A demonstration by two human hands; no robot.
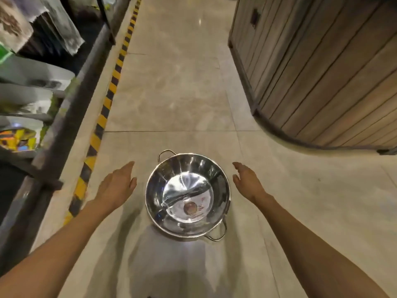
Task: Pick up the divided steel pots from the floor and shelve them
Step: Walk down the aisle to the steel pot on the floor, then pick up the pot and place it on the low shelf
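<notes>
A shiny divided steel pot (188,195) sits on the beige tiled floor in front of me, mouth up, with a curved divider across its bowl and a round label inside. It has two loop handles, one at the far left rim and one at the near right rim. My left hand (117,184) hovers just left of the pot, palm toward it, fingers apart, holding nothing. On the pot's other side my right hand (247,181) hangs the same way, empty. Neither hand touches the pot.
A dark metal shelving rack (64,117) runs along the left, holding packaged goods. Yellow-and-black hazard tape (101,123) marks the floor beside it. A wooden slatted counter (322,82) with a curved corner stands at the right. The aisle floor (171,93) stretches ahead between them.
</notes>
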